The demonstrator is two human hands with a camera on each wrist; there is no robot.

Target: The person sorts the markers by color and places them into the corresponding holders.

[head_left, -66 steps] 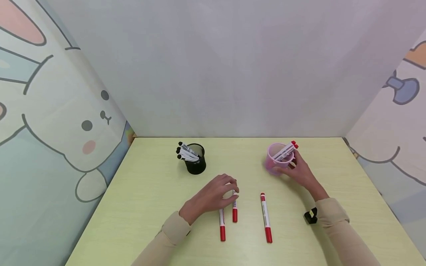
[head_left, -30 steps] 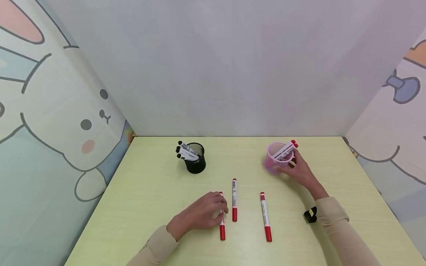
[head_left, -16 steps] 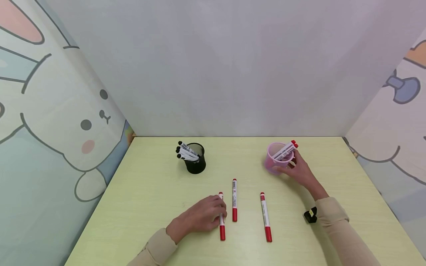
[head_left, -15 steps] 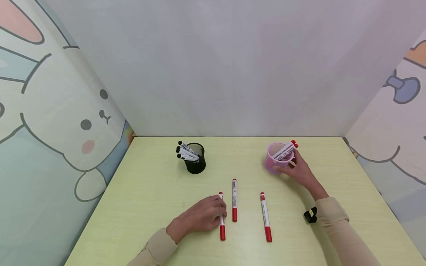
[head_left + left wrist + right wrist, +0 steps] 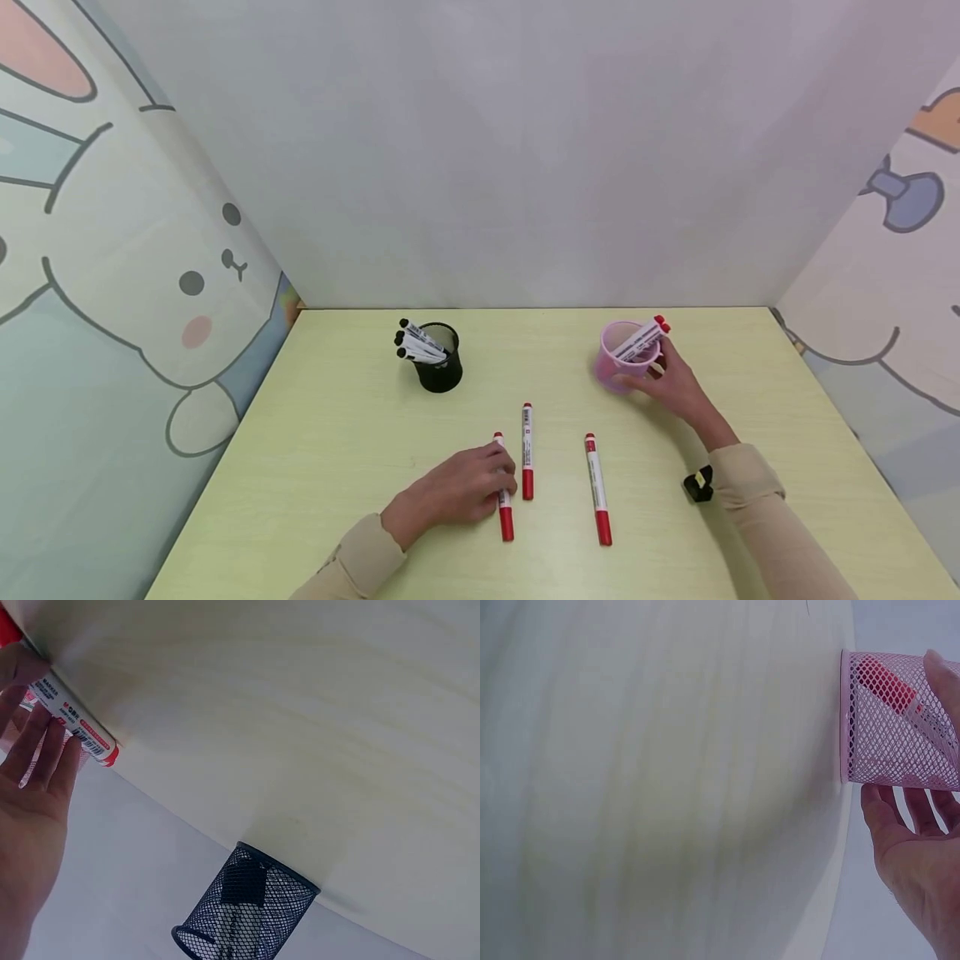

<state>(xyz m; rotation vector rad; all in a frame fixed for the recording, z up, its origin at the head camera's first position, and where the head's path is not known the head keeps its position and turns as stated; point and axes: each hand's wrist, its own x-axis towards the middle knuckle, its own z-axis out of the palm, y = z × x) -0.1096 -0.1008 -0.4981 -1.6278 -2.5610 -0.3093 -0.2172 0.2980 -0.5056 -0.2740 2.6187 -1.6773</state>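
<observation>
My left hand [image 5: 461,487] pinches a red-capped marker [image 5: 506,523], the leftmost of three lying on the table. In the left wrist view, thumb and fingertips hold that marker [image 5: 79,720] along its white barrel. My right hand [image 5: 678,390] grips the side of a pink mesh pen holder [image 5: 609,367] that stands upright at the back right. Two red-ended markers lean inside it, and its mesh wall [image 5: 900,761] shows between thumb and fingers in the right wrist view.
Another red marker [image 5: 527,450] lies just right of my left hand, and one more red marker [image 5: 597,492] lies farther right. A black mesh pen holder [image 5: 438,379] with several black-capped markers [image 5: 423,350] stands at the back left. A wall [image 5: 525,167] rises behind the table.
My left hand moved from the middle red marker down to the leftmost one and took hold of it. That marker has just turned slightly, its capped end shifting right. My right hand stays on the pink holder.
</observation>
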